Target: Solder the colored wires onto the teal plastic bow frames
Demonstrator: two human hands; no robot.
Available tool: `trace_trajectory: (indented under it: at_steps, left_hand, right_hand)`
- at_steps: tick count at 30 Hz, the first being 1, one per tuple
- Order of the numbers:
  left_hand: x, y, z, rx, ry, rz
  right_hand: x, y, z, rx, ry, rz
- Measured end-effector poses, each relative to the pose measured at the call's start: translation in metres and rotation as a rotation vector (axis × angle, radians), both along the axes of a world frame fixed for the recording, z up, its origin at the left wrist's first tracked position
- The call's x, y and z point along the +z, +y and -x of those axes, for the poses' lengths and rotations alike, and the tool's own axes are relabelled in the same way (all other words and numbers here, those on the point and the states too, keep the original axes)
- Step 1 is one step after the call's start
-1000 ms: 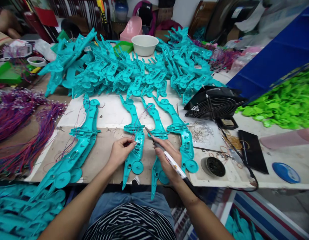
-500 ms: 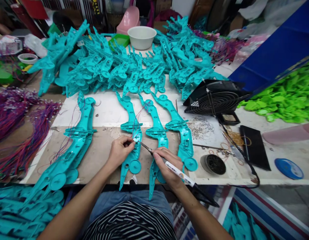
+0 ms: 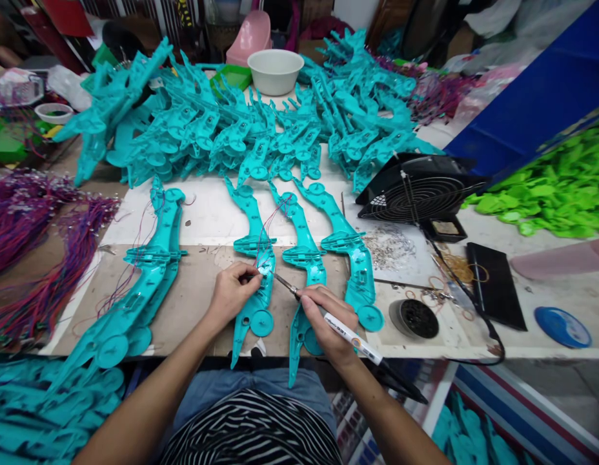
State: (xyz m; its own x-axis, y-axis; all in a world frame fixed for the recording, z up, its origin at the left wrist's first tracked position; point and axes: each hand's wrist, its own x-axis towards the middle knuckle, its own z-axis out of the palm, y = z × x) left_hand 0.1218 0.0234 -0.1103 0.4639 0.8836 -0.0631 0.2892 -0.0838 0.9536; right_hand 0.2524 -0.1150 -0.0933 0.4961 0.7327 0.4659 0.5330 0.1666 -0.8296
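My right hand (image 3: 331,323) is closed around the white handle of a soldering iron (image 3: 350,339), held like a pen. Its metal tip points up and left, just right of my left fingertips. My left hand (image 3: 235,290) pinches a thin wire (image 3: 263,240) over the middle of a teal plastic bow-shaped part (image 3: 251,219); the pinched end is too small to make out. Red and blue wires run from there toward the neighbouring teal part (image 3: 294,216). Right of it lies another teal part (image 3: 331,213). The soldering iron crosses over the lower ends of these parts.
Stacked teal parts (image 3: 222,129) line the back, before a white basin (image 3: 275,71). More teal parts with wires (image 3: 157,278) and wire bundles (image 3: 52,219) lie left. On the right are a black fan (image 3: 420,194), a round tin (image 3: 414,318), a cable and lime-green pieces (image 3: 546,187).
The soldering iron and my right hand have shifted slightly to the right, drawing the tip a little away from my left fingertips. My left hand stays in place.
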Motion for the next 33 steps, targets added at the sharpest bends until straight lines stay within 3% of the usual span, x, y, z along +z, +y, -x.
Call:
trace_trajectory:
  at_steps: [10,14,20,25,29,33]
  left_hand:
    - [0.0,-0.001,-0.001,-0.001,-0.006,0.006]
    - [0.001,-0.001,-0.001,-0.004,-0.001,0.001]
    - [-0.001,-0.001,0.0,-0.027,-0.001,-0.022]
    - [-0.004,0.001,0.001,-0.049,0.007,-0.083]
    - [-0.008,0.001,0.003,-0.077,0.035,-0.12]
    - [-0.002,-0.003,0.012,-0.053,0.017,-0.322]
  right_hand:
    - [0.003,0.002,-0.001,-0.053,0.014,0.0]
    - [0.0,0.005,-0.005,-0.057,0.119,0.042]
    - [0.006,0.038,-0.006,0.052,0.164,0.158]
    - [0.009,0.064,-0.003,0.139,0.115,0.137]
    - [0.005,0.065,-0.001,0.132,0.008,0.123]
    - [-0.001,0.055,0.003,0.129,-0.057,0.08]
